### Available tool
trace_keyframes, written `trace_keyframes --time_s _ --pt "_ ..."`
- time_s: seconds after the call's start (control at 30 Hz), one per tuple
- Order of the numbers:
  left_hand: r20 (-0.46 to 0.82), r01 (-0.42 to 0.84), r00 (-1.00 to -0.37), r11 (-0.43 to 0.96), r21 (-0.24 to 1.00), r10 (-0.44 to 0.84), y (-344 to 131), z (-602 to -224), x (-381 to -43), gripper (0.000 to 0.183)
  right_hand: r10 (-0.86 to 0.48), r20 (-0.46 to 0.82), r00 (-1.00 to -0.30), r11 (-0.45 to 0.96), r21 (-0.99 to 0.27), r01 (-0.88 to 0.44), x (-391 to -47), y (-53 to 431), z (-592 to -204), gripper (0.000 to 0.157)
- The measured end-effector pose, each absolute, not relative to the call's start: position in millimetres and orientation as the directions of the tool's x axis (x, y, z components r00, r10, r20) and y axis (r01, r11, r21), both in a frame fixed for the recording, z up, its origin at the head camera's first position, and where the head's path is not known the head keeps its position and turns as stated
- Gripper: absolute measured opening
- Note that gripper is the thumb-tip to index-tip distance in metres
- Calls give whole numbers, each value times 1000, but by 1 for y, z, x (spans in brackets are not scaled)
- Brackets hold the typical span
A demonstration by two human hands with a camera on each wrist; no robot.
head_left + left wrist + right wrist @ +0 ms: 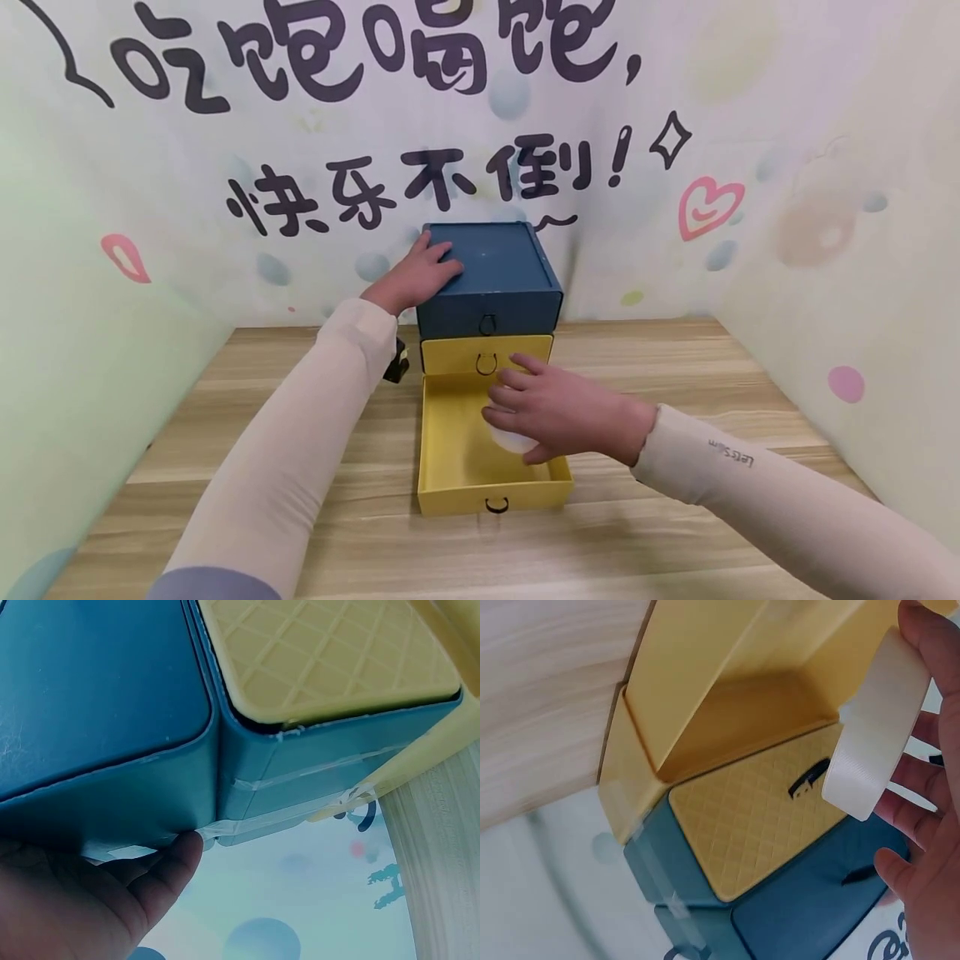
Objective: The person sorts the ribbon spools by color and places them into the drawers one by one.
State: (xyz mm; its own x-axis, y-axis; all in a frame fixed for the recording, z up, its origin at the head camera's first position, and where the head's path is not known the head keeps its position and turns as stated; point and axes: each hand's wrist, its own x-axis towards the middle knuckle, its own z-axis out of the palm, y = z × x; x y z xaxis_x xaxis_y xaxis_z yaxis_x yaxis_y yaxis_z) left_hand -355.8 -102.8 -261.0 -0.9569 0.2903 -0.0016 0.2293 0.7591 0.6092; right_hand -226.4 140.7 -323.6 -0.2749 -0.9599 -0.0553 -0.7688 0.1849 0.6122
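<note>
A stack of small drawers stands on the table, with a blue top drawer (450, 312), a yellow middle drawer (450, 354) and a yellow bottom drawer (487, 497) pulled out. My left hand (416, 275) rests on the top left edge of the stack; in the left wrist view its thumb lies along the blue casing (150, 784). Over the right side of the pulled-out drawer, my right hand (558, 408) holds a white tape roll (877, 724) between thumb and fingers. From the head view, the hand covers much of the roll (512, 439).
A wooden tabletop (675, 500) surrounds the stack. Behind it hangs a white printed backdrop (630, 275) with dark lettering, close to the stack. A small black object (397, 367) shows beside the stack, partly behind the left sleeve. Black loops serve as drawer pulls (497, 506).
</note>
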Motion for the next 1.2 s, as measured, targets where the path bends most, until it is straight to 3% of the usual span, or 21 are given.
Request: trace_keyframes --time_s 0.7,1.2 --pt "21 256 -954 773 581 299 -103 -262 -358 60 -937 -94 -337 216 603 -768 -248 119 -355 72" --pt "16 256 -952 771 583 305 -103 -263 -359 61 -938 -32 -345 270 559 -784 -250 123 -367 71"
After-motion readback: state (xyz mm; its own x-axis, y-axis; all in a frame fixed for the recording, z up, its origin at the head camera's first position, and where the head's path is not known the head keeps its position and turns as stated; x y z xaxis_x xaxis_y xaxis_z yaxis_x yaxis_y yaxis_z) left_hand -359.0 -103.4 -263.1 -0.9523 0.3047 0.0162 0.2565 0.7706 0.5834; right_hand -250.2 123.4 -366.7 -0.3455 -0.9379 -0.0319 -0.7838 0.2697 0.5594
